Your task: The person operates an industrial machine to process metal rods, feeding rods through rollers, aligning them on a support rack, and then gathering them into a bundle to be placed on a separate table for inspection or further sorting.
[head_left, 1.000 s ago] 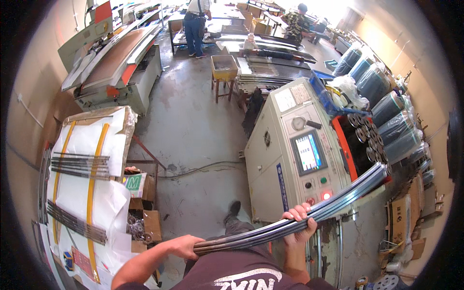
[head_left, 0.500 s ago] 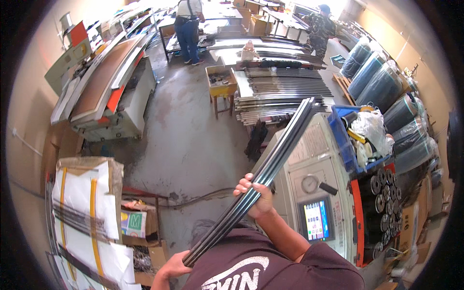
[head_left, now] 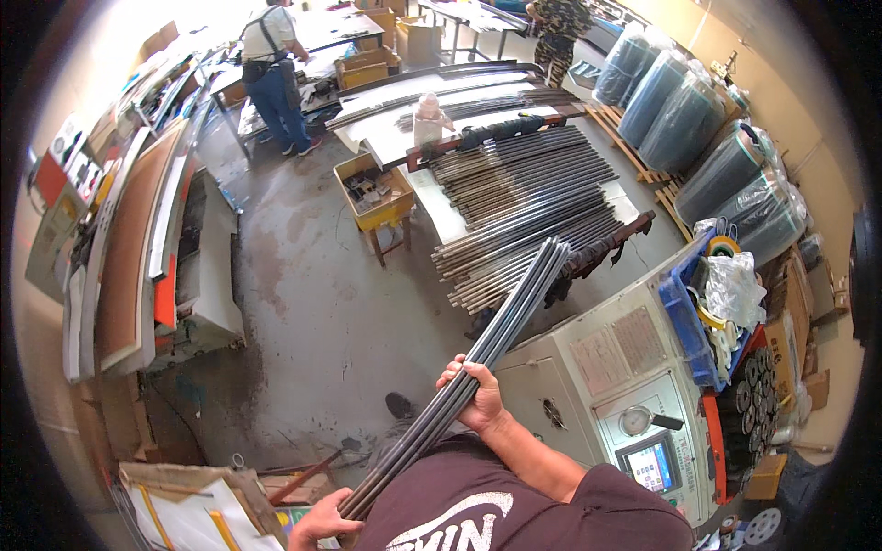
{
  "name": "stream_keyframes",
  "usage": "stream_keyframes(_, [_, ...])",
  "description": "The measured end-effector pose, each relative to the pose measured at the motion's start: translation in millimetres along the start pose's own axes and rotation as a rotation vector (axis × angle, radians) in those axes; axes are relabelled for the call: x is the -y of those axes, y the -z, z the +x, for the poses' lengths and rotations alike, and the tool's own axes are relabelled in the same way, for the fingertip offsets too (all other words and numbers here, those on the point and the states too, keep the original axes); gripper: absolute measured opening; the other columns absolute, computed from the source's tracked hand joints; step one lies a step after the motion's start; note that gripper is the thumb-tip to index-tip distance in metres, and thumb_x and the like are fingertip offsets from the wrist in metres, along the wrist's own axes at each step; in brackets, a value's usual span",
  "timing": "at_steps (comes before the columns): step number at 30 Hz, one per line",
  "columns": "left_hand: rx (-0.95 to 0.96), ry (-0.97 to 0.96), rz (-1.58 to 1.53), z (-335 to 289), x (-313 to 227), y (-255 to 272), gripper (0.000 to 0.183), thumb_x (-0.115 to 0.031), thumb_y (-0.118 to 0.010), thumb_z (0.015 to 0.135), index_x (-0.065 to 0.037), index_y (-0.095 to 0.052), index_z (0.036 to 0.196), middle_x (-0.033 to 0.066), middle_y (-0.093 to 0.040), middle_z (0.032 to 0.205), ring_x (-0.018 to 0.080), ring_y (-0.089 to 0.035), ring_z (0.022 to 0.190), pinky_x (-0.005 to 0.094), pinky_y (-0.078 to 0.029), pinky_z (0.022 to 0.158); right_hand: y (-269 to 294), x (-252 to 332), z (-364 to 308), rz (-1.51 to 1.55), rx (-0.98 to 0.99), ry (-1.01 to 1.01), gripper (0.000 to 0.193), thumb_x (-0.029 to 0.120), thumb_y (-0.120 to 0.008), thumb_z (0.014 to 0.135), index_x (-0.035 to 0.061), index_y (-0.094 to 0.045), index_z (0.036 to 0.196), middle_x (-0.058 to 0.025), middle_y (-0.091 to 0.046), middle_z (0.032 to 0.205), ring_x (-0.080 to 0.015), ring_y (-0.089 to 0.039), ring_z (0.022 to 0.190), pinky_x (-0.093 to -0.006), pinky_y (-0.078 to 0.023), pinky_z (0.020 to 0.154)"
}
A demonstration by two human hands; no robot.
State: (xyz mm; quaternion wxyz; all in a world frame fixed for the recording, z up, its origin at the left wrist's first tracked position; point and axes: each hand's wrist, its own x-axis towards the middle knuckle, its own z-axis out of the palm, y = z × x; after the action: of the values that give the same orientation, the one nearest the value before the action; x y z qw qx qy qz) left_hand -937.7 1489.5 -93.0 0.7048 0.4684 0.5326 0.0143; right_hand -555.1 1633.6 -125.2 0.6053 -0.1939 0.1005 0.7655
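Bundle of long grey metal strips (head_left: 478, 358), carried slantwise. Right-hand fingers (head_left: 470, 375) wrapped tight round mid-bundle; left hand (head_left: 322, 522) closed on near end. Far end beyond fingers, over stacked rods (head_left: 533, 207): keep level w/ firm grip.

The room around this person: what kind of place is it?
Most likely a metalworking workshop: a table stacked with long metal strips, a control cabinet with a screen, and large wrapped rolls. Both hands hold a strip bundle.

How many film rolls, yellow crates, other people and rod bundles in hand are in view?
Large wrapped film rolls: 5
Yellow crate: 1
Other people: 2
Bundle of metal rods, gripped by right hand and left hand: 1
Total: 9
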Motion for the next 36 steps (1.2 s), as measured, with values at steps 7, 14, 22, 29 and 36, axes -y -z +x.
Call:
stream_keyframes(7, [0.102,0.051,-0.072,54,-93,124,0.063,-0.014,-0.088,0.075,-0.001,-0.059,0.129,0.0066,-0.069,0.105,0.0134,-0.066,0.089,0.0298,-0.055,0.075,-40,8,73,0.065,-0.105,0.173,0.020,0.008,-0.072,0.090,0.0114,-0.062,0.107,-0.0032,-0.062,0.092,-0.0191,-0.064,0.090,-0.0385,-0.056,0.095])
stream_keyframes(14, [-0.058,0.002,-0.429,137,-131,186,0.047,-0.022,-0.077,0.089,0.004,-0.065,0.127,0.0089,-0.072,0.113,0.0173,-0.068,0.103,0.0340,-0.053,0.094,-41,63,151,0.098,-0.181,0.316,0.019,0.008,-0.073,0.089,0.0093,-0.062,0.104,-0.0058,-0.066,0.091,-0.0216,-0.068,0.087,-0.0428,-0.060,0.089])
stream_keyframes(22, [-0.330,0.076,-0.426,293,-218,177,0.033,-0.035,-0.057,0.107,-0.005,-0.068,0.100,0.0040,-0.069,0.080,0.0142,-0.064,0.062,0.0301,-0.050,0.050,-28,185,248,-0.043,-0.414,0.446,0.025,0.006,-0.071,0.089,0.0106,-0.060,0.111,-0.0076,-0.068,0.088,-0.0244,-0.070,0.083,-0.0452,-0.061,0.082])
stream_keyframes(29, [-0.248,0.220,-0.378,421,-290,125,0.037,-0.042,-0.055,0.107,-0.007,-0.068,0.101,0.0052,-0.071,0.085,0.0144,-0.065,0.064,0.0295,-0.046,0.045,3,319,305,-0.124,-0.626,0.577,0.021,0.006,-0.072,0.091,0.0062,-0.065,0.111,-0.0086,-0.069,0.086,-0.0236,-0.069,0.077,-0.0380,-0.060,0.071])
stream_keyframes(36, [-0.081,0.315,-0.389,479,-368,84,0.038,-0.041,-0.049,0.111,-0.007,-0.065,0.104,0.0036,-0.069,0.085,0.0123,-0.062,0.065,0.0291,-0.046,0.048,12,409,317,-0.214,-0.718,0.615,0.018,0.005,-0.073,0.090,0.0022,-0.065,0.106,-0.0087,-0.067,0.082,-0.0220,-0.068,0.072,-0.0368,-0.058,0.068])
